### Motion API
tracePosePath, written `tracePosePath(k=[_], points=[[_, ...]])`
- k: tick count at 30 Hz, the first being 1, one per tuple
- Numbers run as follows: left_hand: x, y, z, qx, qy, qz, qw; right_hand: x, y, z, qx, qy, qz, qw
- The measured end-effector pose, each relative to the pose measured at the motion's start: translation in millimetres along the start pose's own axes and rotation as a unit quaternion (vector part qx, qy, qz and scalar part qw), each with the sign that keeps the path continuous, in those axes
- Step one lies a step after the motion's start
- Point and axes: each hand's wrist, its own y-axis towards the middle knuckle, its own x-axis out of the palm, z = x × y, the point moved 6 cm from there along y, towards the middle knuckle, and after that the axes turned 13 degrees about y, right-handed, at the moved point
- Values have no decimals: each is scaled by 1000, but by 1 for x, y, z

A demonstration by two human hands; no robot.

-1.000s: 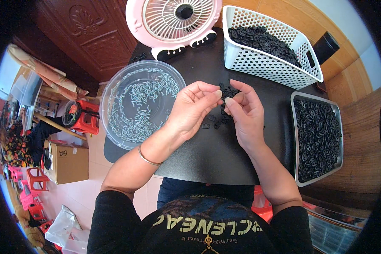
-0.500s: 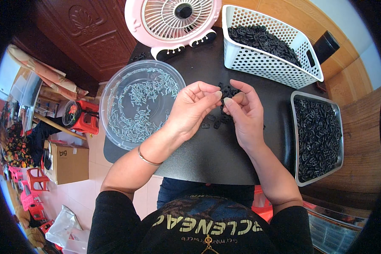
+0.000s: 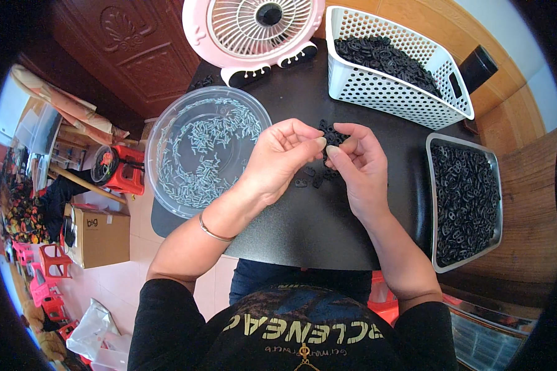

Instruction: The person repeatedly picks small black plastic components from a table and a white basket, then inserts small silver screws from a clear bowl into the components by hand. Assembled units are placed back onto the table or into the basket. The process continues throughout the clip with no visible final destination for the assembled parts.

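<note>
My left hand (image 3: 280, 157) is closed in a pinch, thumb against forefinger. Its tip meets my right hand (image 3: 362, 164), whose thumb and fingers close on a small black plastic part (image 3: 331, 144), mostly covered by fingertips. What the left pinch holds is too small to make out. Behind and below the fingers lies a loose heap of black plastic parts (image 3: 334, 133), with a flat two-holed part (image 3: 301, 183) apart from it. Left of my left hand, a round clear tub (image 3: 156, 191) contains many small silvery screw-like pins (image 3: 207, 179).
A pink fan (image 3: 195, 28) stands at the table's far side. A white perforated basket (image 3: 377, 102) and a metal tray (image 3: 434, 204), both filled with black parts, sit on the right. Beyond the table at left are a cardboard box (image 3: 105, 241), red stools (image 3: 127, 170) and another person (image 3: 25, 216).
Both hands stay fingertip to fingertip over the table. My right fingers have curled in slightly, the forefinger lower than before. The tub, basket and tray keep their places.
</note>
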Motion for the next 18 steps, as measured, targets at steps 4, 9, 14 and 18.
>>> tracePosePath(k=[4, 9, 14, 18], points=[[1, 0, 1, -19, -24, -8, 999, 0, 0, -1, 0, 9, -4, 1000], [2, 0, 1, -31, -56, -24, 998, 3, 0, -2, 0, 22, -6, 1000], [-1, 0, 3, -35, -58, -37, 997, 4, 1, 3, 19, 2, -28, 999], [-2, 1, 2, -37, -44, -37, 998, 1, 2, 3, -21, -52, -50, 997]])
